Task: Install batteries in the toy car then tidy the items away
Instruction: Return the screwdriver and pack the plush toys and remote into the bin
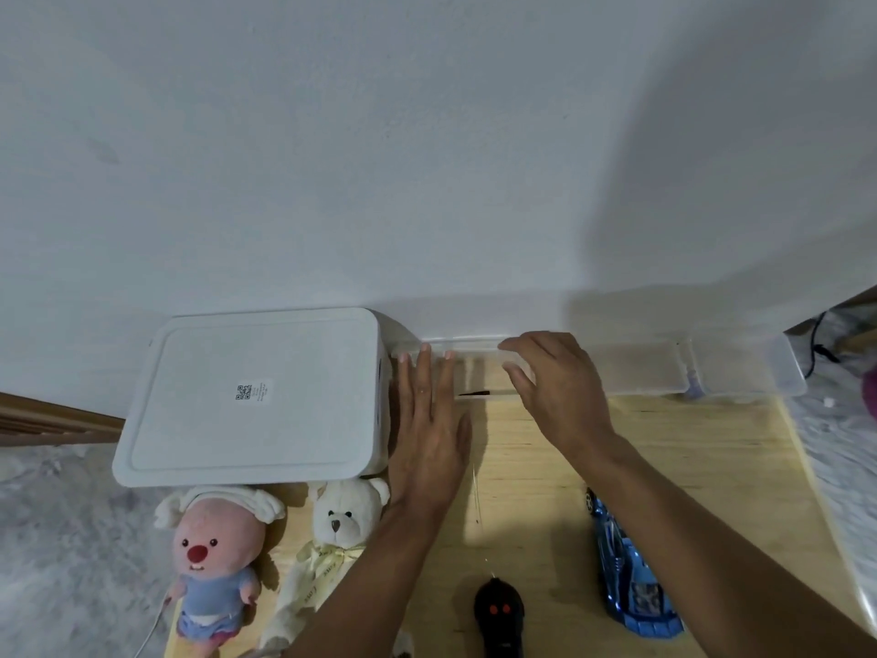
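Observation:
A blue toy car [626, 574] lies on the wooden table [688, 467] at the front right. A black remote control [499, 615] with two red buttons sits at the front middle, its thin antenna pointing away from me. A long clear plastic box [640, 368] stands against the wall. My left hand [427, 434] lies flat with straight fingers, its fingertips touching the box's left end. My right hand [555, 382] curls over the box's front edge, fingers above and thumb below. A small dark sliver [474, 394] shows through the box between my hands.
A white lidded bin [251, 396] stands at the left, close beside my left hand. A pink plush [216, 558] and a cream teddy bear [339, 520] lie in front of it. The white wall runs right behind the box. Grey carpet surrounds the table.

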